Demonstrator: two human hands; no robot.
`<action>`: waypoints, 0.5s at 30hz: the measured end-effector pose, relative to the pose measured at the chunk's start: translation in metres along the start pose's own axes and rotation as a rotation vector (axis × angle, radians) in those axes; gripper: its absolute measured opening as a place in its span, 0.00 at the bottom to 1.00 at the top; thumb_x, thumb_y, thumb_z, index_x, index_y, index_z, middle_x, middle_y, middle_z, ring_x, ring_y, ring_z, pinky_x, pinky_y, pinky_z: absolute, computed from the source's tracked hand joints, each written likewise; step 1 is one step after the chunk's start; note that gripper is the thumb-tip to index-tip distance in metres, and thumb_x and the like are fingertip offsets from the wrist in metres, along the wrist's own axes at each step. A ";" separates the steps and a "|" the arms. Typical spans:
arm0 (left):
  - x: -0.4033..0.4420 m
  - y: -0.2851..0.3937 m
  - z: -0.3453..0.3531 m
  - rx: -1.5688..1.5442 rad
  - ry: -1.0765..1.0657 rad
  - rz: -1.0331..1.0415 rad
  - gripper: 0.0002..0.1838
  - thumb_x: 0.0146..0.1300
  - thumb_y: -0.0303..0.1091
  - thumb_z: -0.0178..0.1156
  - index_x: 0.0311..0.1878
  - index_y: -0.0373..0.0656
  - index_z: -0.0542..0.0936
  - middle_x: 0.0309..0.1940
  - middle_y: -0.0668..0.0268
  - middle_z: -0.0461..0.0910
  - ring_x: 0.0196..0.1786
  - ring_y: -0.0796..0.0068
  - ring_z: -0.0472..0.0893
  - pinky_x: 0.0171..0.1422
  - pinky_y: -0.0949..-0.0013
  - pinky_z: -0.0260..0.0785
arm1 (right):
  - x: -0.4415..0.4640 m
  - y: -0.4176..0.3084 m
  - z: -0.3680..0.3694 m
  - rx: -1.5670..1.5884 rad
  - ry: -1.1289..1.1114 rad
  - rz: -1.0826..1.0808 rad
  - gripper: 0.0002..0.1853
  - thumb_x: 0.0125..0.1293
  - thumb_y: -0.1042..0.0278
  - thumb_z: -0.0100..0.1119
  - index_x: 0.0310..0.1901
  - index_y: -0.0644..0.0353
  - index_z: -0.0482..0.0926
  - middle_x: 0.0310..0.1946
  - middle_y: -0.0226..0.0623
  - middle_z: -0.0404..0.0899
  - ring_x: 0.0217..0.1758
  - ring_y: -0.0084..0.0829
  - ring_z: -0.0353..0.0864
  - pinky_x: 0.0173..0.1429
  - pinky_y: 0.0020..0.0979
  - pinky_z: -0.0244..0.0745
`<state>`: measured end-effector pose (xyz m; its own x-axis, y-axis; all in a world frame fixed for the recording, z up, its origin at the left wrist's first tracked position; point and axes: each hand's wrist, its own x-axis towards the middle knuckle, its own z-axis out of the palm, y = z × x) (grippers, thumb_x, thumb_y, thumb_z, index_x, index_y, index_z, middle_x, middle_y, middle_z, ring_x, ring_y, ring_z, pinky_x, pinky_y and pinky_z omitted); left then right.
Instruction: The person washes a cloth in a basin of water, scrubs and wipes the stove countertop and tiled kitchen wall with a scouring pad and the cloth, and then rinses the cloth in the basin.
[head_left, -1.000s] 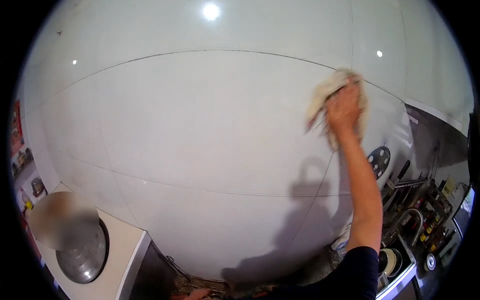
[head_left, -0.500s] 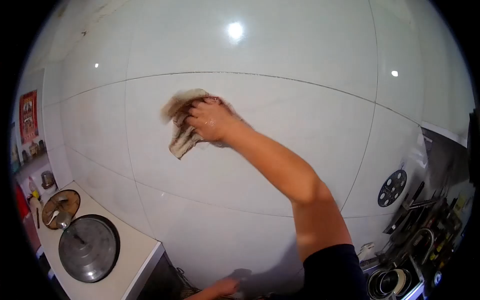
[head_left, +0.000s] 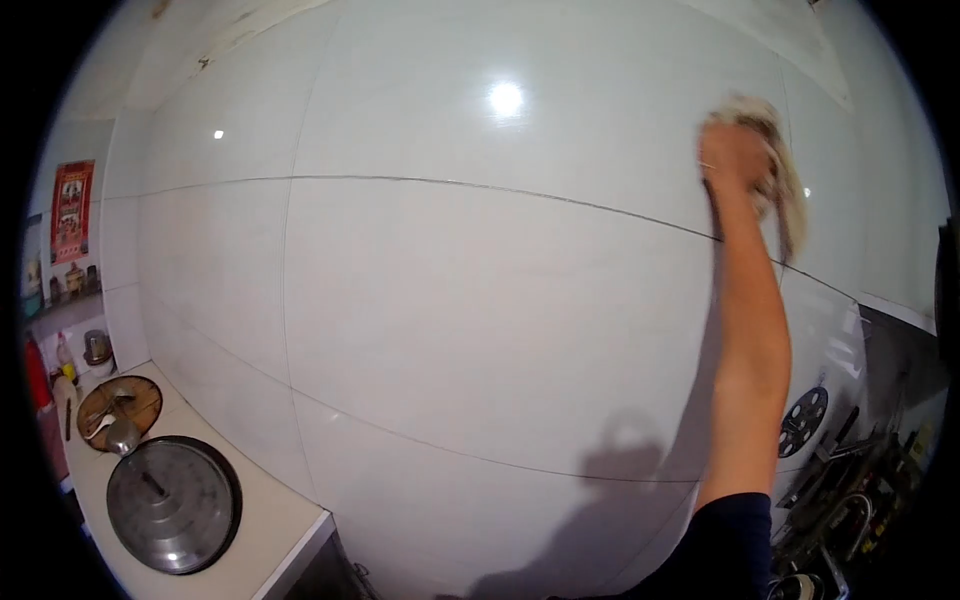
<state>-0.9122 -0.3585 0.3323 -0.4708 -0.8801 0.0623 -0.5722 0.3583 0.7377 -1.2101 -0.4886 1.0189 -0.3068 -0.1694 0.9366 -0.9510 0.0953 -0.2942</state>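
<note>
My right hand (head_left: 738, 158) presses a pale, brownish cloth (head_left: 790, 215) against the white tiled wall (head_left: 500, 320), high up on the right. Both hand and cloth are smeared by motion. The cloth bunches above the fingers and hangs down to the right of the wrist, across a dark joint between tiles. The bare forearm reaches up from a dark sleeve at the lower right. My left hand is out of view.
A light counter (head_left: 270, 535) at lower left bears a large lidded pan (head_left: 175, 505) and a round wooden board (head_left: 140, 395) with utensils. A black perforated disc (head_left: 803, 423) hangs at right, near a cluttered rack of kitchen tools (head_left: 850, 500).
My right hand has swept the cloth across the wall, from left of the middle to the upper right. My left hand, low in the earlier frame, has dropped out of view.
</note>
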 end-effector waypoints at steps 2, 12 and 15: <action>-0.004 -0.007 0.000 -0.010 0.017 -0.039 0.20 0.58 0.41 0.55 0.51 0.40 0.75 0.44 0.49 0.79 0.52 0.46 0.74 0.53 0.49 0.67 | -0.025 -0.086 0.044 -0.029 0.294 -0.313 0.28 0.66 0.51 0.38 0.53 0.67 0.76 0.57 0.50 0.73 0.65 0.45 0.66 0.65 0.53 0.57; 0.010 0.001 0.012 0.299 0.025 0.300 0.22 0.55 0.44 0.57 0.49 0.41 0.77 0.46 0.49 0.78 0.56 0.46 0.72 0.57 0.47 0.65 | -0.270 -0.293 0.066 0.868 -0.088 -0.953 0.17 0.61 0.67 0.47 0.49 0.56 0.78 0.53 0.38 0.76 0.59 0.37 0.72 0.62 0.34 0.67; 0.025 0.010 0.009 0.374 -0.148 0.488 0.23 0.63 0.43 0.51 0.60 0.44 0.71 0.51 0.54 0.77 0.55 0.52 0.75 0.57 0.52 0.68 | -0.305 -0.284 0.093 0.499 -0.312 -1.355 0.18 0.58 0.63 0.53 0.51 0.54 0.77 0.51 0.39 0.78 0.58 0.38 0.72 0.62 0.36 0.66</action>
<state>-0.9352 -0.3742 0.3350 -0.8094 -0.5448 0.2194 -0.4515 0.8161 0.3607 -0.8504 -0.5551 0.7992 0.8722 -0.0576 0.4858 -0.4081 -0.6331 0.6577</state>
